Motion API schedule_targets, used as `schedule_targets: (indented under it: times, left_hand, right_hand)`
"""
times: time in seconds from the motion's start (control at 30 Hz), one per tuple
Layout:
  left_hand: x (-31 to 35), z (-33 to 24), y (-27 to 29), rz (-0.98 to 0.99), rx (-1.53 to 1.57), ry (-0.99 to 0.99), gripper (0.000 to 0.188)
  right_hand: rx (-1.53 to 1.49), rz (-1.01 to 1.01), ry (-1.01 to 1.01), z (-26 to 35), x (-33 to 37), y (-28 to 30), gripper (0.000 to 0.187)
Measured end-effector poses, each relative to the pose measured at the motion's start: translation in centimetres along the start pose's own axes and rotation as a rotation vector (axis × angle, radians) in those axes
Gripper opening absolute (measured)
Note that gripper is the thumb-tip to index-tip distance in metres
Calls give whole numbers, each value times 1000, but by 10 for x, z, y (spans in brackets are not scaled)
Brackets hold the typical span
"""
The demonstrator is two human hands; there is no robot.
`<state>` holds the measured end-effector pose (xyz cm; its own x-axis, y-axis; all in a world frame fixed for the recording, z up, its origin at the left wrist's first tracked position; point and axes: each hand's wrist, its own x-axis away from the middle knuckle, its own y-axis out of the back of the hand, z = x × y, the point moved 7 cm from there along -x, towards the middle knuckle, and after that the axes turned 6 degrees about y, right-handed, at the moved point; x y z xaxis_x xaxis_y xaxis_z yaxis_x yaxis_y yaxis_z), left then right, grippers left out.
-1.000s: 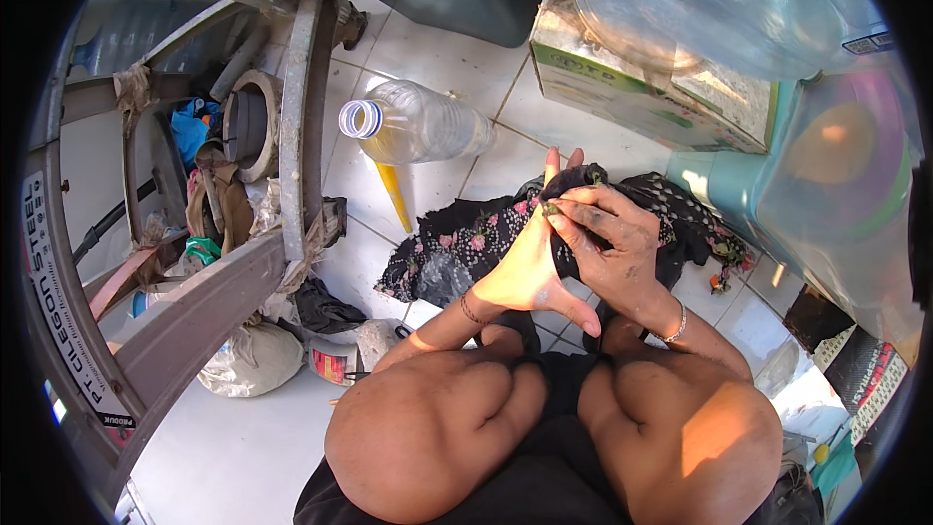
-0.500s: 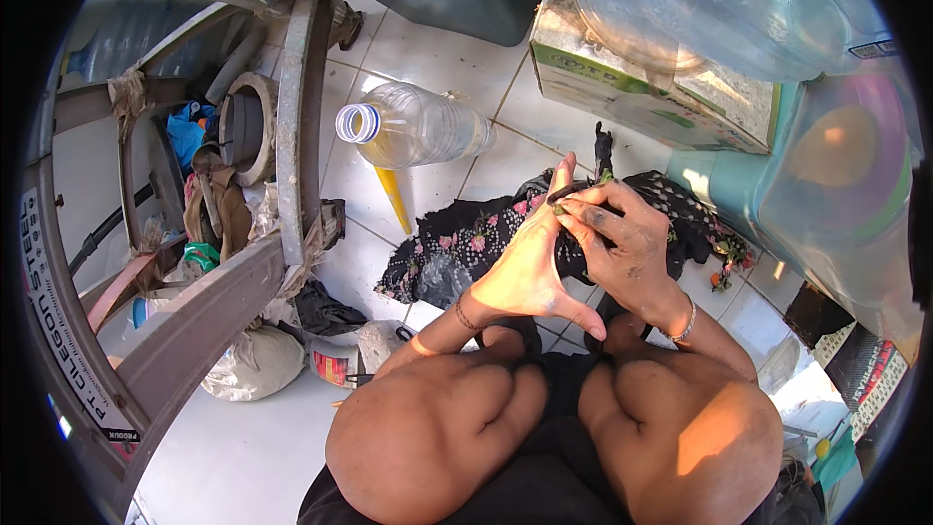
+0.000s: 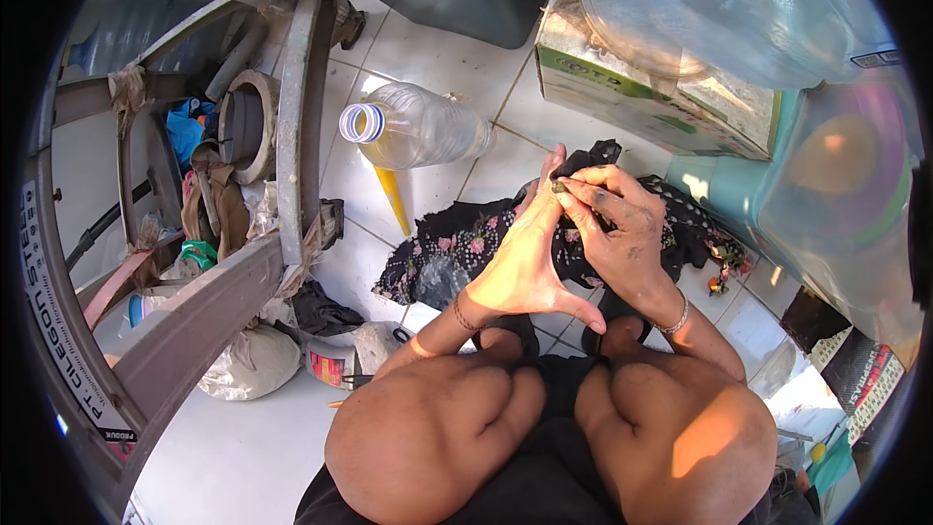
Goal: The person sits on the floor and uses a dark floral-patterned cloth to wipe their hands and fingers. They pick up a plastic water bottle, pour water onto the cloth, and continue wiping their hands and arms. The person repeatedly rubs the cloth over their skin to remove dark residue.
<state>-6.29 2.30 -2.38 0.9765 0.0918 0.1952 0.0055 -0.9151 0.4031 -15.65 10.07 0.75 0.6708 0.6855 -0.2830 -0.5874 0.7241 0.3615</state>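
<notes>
Now I see the black strip (image 3: 586, 159) bunched, less slack beyond the right hand (image 3: 624, 224) pinching it; left hand (image 3: 525, 255) splayed.

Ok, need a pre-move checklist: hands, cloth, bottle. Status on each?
1. Right hand gripping: ok, thumb and fingers pinched on the black scrap.
2. Left hand gripping the scrap too: cannot tell, its fingertips partly overlap it; thumb is spread away.
3. Hands clear of the clear bottle: ok, apart from it.
4. Bottle capped: not ok, mouth open.
5. Floral cloth lying flat: not ok, rumpled on the floor tiles.
6. Cloth uncovered: not ok, clear plastic overlaps its left part.
</notes>
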Motion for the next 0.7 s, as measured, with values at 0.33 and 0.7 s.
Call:
schedule_targets:
  times: [0.33,0.7]
  left_hand:
    - [4,15,5,-121,-252,45,166]
    - [-1,1,5,-184,-767,122,122]
  right_hand:
    - [-73,308,250,22,33,-15,21]
    - [175,44,200,17,25,-6,23]
